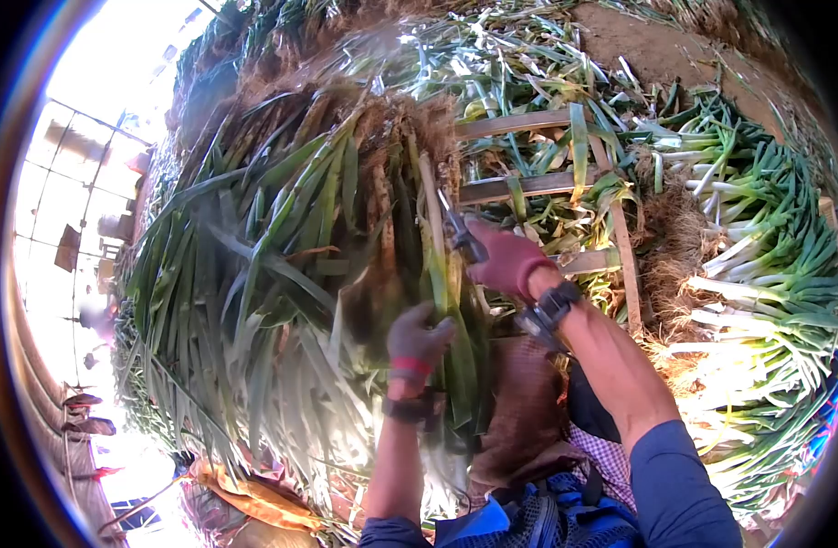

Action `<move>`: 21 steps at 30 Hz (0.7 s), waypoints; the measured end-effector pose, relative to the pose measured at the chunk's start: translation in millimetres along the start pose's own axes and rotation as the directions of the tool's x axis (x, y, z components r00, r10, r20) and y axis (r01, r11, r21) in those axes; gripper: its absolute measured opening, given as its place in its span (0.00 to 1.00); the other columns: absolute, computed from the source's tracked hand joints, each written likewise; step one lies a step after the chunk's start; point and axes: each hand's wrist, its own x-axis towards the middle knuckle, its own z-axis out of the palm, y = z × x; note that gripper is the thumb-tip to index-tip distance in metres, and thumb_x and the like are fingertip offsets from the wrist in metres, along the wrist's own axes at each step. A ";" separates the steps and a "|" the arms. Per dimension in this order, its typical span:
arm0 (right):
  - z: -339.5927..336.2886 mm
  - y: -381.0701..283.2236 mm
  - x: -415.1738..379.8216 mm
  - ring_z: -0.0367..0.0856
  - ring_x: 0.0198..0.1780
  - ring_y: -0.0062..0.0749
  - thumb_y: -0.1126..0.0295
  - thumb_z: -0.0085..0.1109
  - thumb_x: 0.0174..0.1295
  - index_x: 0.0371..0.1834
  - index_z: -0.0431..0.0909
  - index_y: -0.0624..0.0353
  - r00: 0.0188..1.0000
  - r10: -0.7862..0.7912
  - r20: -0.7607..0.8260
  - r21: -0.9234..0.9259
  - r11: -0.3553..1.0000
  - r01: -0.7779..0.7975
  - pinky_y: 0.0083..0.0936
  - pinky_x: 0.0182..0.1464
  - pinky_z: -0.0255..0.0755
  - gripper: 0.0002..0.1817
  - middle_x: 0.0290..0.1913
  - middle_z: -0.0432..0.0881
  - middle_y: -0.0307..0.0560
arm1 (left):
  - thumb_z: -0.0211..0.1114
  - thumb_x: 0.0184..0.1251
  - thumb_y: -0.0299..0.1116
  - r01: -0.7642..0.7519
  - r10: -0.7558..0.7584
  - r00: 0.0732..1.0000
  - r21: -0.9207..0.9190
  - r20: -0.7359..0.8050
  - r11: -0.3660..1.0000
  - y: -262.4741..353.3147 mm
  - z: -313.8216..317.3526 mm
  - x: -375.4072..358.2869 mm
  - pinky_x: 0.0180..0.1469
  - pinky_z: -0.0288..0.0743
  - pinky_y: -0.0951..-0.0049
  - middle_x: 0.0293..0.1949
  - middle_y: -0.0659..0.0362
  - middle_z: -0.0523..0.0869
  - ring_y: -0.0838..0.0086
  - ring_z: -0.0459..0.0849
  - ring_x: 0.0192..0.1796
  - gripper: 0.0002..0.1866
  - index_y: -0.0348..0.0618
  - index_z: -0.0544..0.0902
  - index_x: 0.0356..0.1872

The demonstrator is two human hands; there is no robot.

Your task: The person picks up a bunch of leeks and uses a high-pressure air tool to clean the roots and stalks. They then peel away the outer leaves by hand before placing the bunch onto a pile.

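My right hand (503, 258), in a dark red glove, grips a dark-handled cutting tool (462, 236). Its narrow metal tip points up beside the pale stalk of a leek (432, 196). Lower down, my left hand (419, 340), in a grey glove with a red cuff, is curled at the green leaves of that leek, thumb and forefinger right at them. Left of both hands spreads a large heap of leeks (282, 219), roots toward the top and long leaves hanging toward me. Some of the heap's lower leaves are smeared by glare.
On the right, trimmed leeks (738, 247) lie in a long row, roots facing inward. A wooden frame (537, 185) stands beyond my right hand, with leaf scraps (501, 73) in and behind it. An orange-yellow sheet (254, 498) lies at lower left.
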 end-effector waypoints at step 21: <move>11.1 96.8 -246.1 0.77 0.76 0.51 0.58 0.76 0.61 0.86 0.60 0.63 0.973 -0.111 -0.203 0.279 0.946 0.166 0.38 0.77 0.71 0.51 0.78 0.74 0.66 | 0.78 0.66 0.40 -0.281 0.207 0.902 0.152 0.378 0.948 88.1 106.9 -98.1 0.48 0.87 0.67 0.41 0.54 0.95 0.68 0.94 0.43 0.18 0.41 0.92 0.52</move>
